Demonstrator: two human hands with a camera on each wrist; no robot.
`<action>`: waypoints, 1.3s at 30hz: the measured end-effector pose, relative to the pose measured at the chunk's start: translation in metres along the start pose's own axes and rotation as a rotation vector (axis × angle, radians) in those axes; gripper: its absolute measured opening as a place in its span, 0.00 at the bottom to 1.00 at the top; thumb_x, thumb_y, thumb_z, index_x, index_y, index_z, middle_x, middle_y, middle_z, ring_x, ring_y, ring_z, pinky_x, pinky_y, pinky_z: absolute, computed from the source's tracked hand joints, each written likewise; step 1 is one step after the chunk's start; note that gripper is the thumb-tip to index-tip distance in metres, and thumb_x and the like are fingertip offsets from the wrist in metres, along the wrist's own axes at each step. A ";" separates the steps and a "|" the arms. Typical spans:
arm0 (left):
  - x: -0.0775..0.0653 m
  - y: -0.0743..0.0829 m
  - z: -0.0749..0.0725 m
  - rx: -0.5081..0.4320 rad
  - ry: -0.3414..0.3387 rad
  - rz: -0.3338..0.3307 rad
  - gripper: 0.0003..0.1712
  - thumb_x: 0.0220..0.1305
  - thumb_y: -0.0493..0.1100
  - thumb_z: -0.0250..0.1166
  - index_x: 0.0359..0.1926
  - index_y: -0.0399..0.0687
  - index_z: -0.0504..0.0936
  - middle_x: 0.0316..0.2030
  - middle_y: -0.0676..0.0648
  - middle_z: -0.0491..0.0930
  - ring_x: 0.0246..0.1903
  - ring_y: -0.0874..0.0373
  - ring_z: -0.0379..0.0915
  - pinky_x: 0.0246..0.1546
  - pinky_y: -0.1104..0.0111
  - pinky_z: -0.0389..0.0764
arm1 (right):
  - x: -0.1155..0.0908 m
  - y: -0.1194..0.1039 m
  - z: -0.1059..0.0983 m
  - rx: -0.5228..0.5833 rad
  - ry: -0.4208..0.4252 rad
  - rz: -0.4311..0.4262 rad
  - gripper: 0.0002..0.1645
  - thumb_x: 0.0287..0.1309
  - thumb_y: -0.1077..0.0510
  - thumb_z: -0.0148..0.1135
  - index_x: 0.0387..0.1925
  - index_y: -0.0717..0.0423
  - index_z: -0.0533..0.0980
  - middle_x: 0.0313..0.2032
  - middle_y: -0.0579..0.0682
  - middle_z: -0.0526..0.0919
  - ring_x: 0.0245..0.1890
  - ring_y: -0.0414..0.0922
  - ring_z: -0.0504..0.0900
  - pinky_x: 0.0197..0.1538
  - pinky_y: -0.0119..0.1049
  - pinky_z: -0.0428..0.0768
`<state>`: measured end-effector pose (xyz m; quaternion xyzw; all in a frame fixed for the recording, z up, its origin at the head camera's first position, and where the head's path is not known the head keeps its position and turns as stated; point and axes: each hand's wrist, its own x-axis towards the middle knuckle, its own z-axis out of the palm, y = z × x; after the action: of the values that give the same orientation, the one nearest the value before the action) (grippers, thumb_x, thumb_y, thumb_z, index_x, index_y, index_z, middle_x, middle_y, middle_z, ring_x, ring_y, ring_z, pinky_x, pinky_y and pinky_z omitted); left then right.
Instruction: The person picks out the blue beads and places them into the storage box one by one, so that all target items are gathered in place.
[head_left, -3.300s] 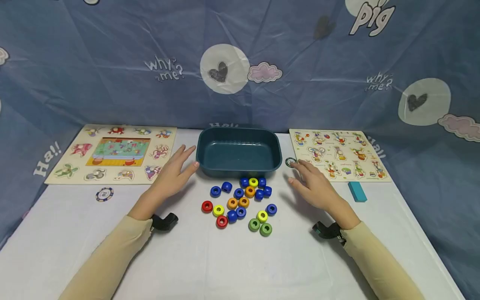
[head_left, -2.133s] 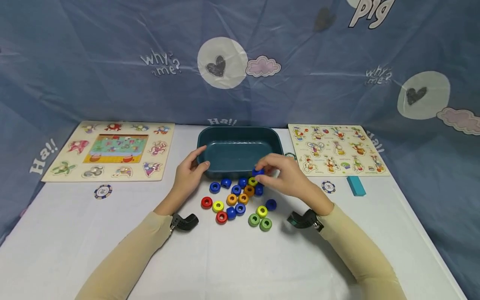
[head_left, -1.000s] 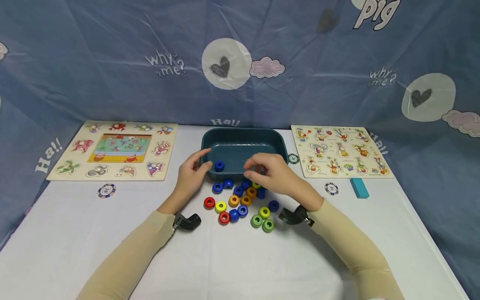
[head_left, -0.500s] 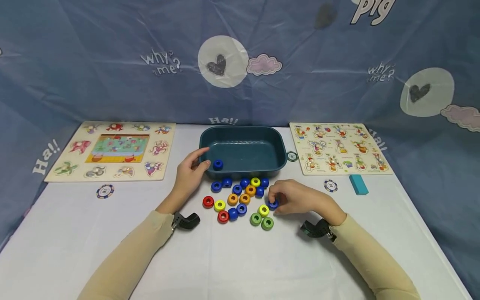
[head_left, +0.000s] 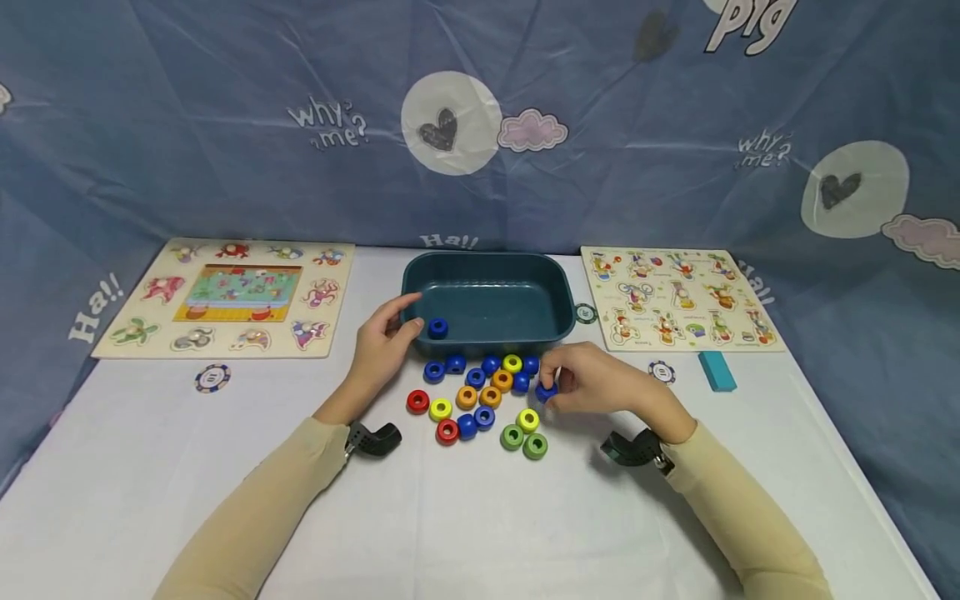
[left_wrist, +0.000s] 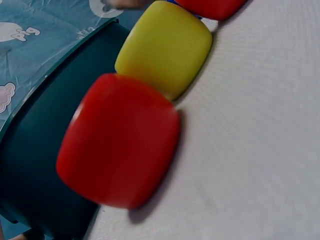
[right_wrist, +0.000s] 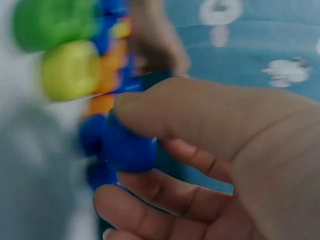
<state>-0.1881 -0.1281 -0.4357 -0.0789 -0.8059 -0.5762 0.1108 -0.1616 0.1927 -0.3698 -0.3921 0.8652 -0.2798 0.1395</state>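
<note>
A dark teal tray (head_left: 495, 344) stands at the back middle, with one blue bead (head_left: 438, 327) inside its front left corner. At the tray's left side, my left hand (head_left: 378, 350) holds the rim, thumb and index finger over the edge; its other fingers are mostly hidden. My right hand (head_left: 600, 382) pinches another blue bead (right_wrist: 127, 147) between thumb and fingers, right of the bead group. In front of the tray lie red beads (head_left: 417, 402), yellow beads (head_left: 440, 409), orange beads (head_left: 491, 397), green beads (head_left: 536, 447) and more blue beads (head_left: 484, 417).
Wooden peg puzzle boards lie on both sides, a left board (head_left: 315, 333) and a right board (head_left: 660, 287). Poker chips lie by them, including a left chip (head_left: 213, 378) and a right chip (head_left: 662, 372). A turquoise block (head_left: 717, 372) sits at the right.
A blue bead now lies in the tray. My right hand came back from over the tray, took the blue bead at the group's right and moved it slightly toward the tray. My left hand stays.
</note>
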 end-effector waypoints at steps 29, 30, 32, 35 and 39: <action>0.000 -0.006 0.002 0.000 -0.006 -0.017 0.23 0.66 0.41 0.60 0.62 0.50 0.75 0.64 0.46 0.73 0.57 0.53 0.73 0.45 0.83 0.72 | 0.137 0.009 0.012 0.084 0.146 0.206 0.16 0.58 0.60 0.66 0.49 0.55 0.80 0.48 0.52 0.83 0.44 0.47 0.82 0.48 0.40 0.81; 0.000 -0.006 0.002 0.001 -0.009 -0.020 0.23 0.66 0.41 0.60 0.63 0.50 0.75 0.64 0.46 0.72 0.57 0.53 0.73 0.45 0.83 0.72 | 0.137 0.010 0.012 0.087 0.133 0.211 0.17 0.58 0.60 0.66 0.50 0.55 0.80 0.48 0.52 0.83 0.46 0.47 0.82 0.50 0.40 0.80; 0.000 -0.006 0.002 0.001 -0.012 -0.024 0.23 0.66 0.41 0.60 0.63 0.50 0.75 0.64 0.46 0.72 0.57 0.53 0.73 0.45 0.83 0.72 | 0.138 0.011 0.012 0.094 0.107 0.219 0.18 0.59 0.60 0.65 0.52 0.55 0.80 0.50 0.52 0.83 0.48 0.47 0.81 0.52 0.41 0.80; 0.001 -0.006 0.001 -0.004 -0.019 -0.019 0.23 0.67 0.41 0.59 0.63 0.50 0.75 0.64 0.46 0.72 0.59 0.51 0.73 0.47 0.82 0.72 | 0.140 0.012 0.011 0.106 0.076 0.231 0.20 0.60 0.61 0.64 0.55 0.55 0.78 0.53 0.53 0.82 0.51 0.48 0.81 0.55 0.42 0.79; 0.002 -0.007 -0.001 -0.005 -0.023 -0.022 0.23 0.67 0.42 0.59 0.63 0.51 0.75 0.64 0.46 0.72 0.60 0.51 0.72 0.48 0.83 0.72 | 0.141 0.013 0.012 0.112 0.071 0.229 0.21 0.62 0.61 0.62 0.57 0.55 0.77 0.55 0.54 0.81 0.53 0.48 0.80 0.57 0.43 0.78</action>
<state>-0.1914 -0.1310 -0.4409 -0.0768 -0.8066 -0.5784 0.0952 -0.2557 0.0887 -0.3900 -0.2722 0.8916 -0.3238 0.1617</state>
